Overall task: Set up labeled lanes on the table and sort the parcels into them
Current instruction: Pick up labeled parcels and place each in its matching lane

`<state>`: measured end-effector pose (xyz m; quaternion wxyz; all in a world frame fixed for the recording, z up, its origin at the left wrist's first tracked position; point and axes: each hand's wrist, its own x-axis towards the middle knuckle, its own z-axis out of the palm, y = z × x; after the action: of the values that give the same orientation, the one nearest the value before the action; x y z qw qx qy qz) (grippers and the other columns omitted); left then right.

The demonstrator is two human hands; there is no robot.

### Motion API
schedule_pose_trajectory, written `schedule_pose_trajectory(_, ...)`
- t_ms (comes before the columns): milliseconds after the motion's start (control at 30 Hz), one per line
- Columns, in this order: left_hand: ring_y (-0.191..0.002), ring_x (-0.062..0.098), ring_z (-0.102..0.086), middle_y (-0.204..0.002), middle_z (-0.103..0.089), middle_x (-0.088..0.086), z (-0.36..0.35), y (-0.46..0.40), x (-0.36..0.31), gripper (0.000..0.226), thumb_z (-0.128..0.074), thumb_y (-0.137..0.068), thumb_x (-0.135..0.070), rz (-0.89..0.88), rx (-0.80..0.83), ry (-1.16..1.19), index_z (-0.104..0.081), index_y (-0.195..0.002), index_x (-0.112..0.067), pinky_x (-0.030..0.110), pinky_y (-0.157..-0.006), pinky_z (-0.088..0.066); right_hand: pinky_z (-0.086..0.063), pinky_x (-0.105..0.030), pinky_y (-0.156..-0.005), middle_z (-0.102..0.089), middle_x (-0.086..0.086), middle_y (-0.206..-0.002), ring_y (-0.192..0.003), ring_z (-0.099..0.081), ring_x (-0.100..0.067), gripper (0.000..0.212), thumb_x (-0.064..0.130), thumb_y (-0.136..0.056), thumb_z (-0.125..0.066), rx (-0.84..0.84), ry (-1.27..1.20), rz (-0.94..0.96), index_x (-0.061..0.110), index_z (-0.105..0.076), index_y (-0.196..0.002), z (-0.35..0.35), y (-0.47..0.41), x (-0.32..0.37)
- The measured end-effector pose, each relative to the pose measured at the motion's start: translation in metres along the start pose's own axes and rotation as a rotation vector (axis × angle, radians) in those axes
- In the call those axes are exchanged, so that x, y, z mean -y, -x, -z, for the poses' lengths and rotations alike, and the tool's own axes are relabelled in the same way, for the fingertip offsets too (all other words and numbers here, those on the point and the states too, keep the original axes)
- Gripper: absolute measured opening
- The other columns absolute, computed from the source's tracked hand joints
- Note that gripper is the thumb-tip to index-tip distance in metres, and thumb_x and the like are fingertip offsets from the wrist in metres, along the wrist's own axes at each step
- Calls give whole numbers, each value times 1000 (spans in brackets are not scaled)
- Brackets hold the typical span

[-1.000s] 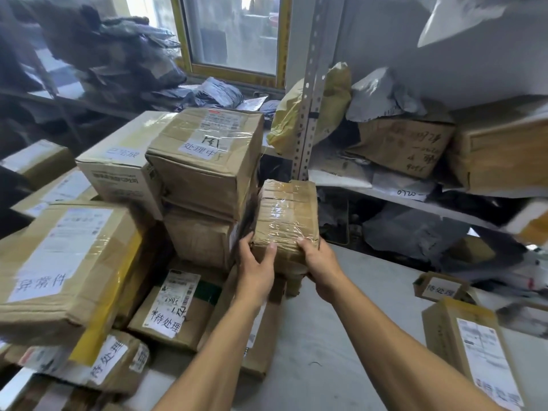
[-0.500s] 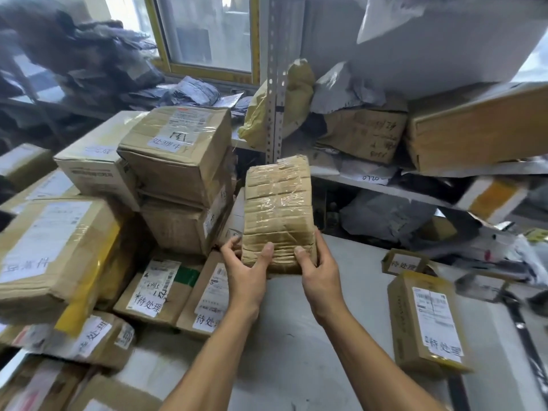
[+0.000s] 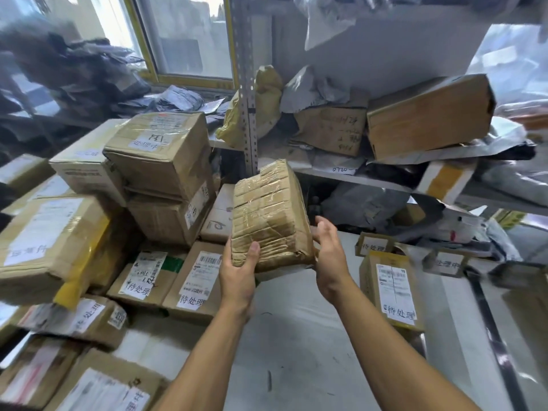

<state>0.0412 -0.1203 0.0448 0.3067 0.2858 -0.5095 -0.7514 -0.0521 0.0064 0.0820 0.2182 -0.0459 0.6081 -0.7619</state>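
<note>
One taped parcel (image 3: 268, 215) is being held up over the grey table (image 3: 311, 345), two hands on it.

The left hand (image 3: 238, 274) is gripping its lower left corner, thumb across the front; the right hand (image 3: 329, 253) is cupping its right edge, fingers loosely spread. Two small label cards (image 3: 374, 245) (image 3: 447, 262) are standing near the table's far edge, with one labelled box (image 3: 393, 289) lying just in front of them. A heap of cardboard boxes (image 3: 160, 161) is crowding the table's left side. Metal shelving (image 3: 370, 179) stuffed with mailers and boxes is rising behind, beside a yellow-framed window (image 3: 189, 40).
</note>
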Motion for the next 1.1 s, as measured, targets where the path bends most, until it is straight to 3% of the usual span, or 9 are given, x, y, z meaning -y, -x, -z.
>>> schedule_pose_trajectory(100, -111, 25, -67, -117, -71, 0, -3, 8, 0, 45, -75, -82, -31, 73, 48, 34, -61, -125, -38, 56, -93, -53, -57, -39, -79, -63, -18, -130, -112, -65, -31, 42, 36, -104, -45, 9, -197, -187, 12, -47, -139, 13, -1, 2)
schedule_pose_trajectory(200, -109, 23, -68, -116, -71, -2, -8, 16, -2, 50, -74, -84, -33, 91, 82, 11, -57, -131, -38, 48, -83, -58, -58, -38, -80, -70, -16, -122, -108, -68, -30, 49, 46, -103, -42, 103, -196, -291, 14, -57, -135, 18, 4, 1)
schedule_pose_trajectory(300, -102, 18, -70, -112, -72, -7, -11, 20, -4, 52, -75, -80, -42, 118, 121, -62, -55, -129, -41, 38, -71, -59, -51, -59, -95, -62, -18, -132, -118, -62, -37, 52, 52, -98, -48, 113, -274, -334, 21, -46, -140, 24, 7, -3)
schedule_pose_trajectory(467, -107, 5, -61, -121, -61, -11, -13, 18, -19, 54, -67, -83, -46, 4, 202, -415, -44, -132, -45, 30, -87, -52, -56, -57, -84, -62, -19, -128, -115, -63, -39, 39, 43, -97, -56, -27, -331, -271, 20, -49, -128, 29, 16, -15)
schedule_pose_trajectory(533, -118, 12, -54, -133, -53, -7, -17, 20, -24, 57, -56, -89, -48, -26, 259, -579, -35, -142, -51, 39, -99, -48, -60, -48, -72, -62, -19, -125, -108, -66, -36, 38, 39, -97, -58, -68, -331, -220, 17, -48, -126, 30, 20, -16)
schedule_pose_trajectory(633, -137, 20, -38, -152, -37, 3, -30, 32, -31, 75, -46, -88, -70, -132, 253, -849, -35, -151, -32, 43, -114, -32, -60, -44, -70, -64, -16, -122, -105, -68, -32, 44, 36, -96, -62, -105, -284, -139, 15, -45, -131, 27, 26, -13)
schedule_pose_trajectory(800, -131, 20, -47, -146, -44, -2, -55, 47, -45, 121, -61, -52, -89, 37, 333, -777, -22, -153, -34, 44, -105, -45, -61, -46, -81, -65, -6, -118, -103, -69, -23, 42, 36, -94, -65, -99, -71, 3, 26, -42, -128, 21, 38, -10)
schedule_pose_trajectory(1000, -108, 10, -65, -120, -66, -7, -48, 49, -38, 95, -86, -58, -58, 45, 324, -508, -39, -138, -35, 38, -88, -58, -58, -43, -90, -64, -1, -121, -107, -66, -16, 24, 38, -103, -48, 3, 116, 120, 35, -42, -125, 23, 52, -2)
schedule_pose_trajectory(1100, -103, 12, -69, -115, -70, -6, -40, 47, -33, 80, -85, -66, -48, 89, 317, -366, -45, -134, -35, 40, -85, -60, -59, -30, -84, -64, 6, -121, -106, -66, -10, 25, 36, -108, -32, 50, 116, 129, 44, -47, -126, 29, 56, 3)
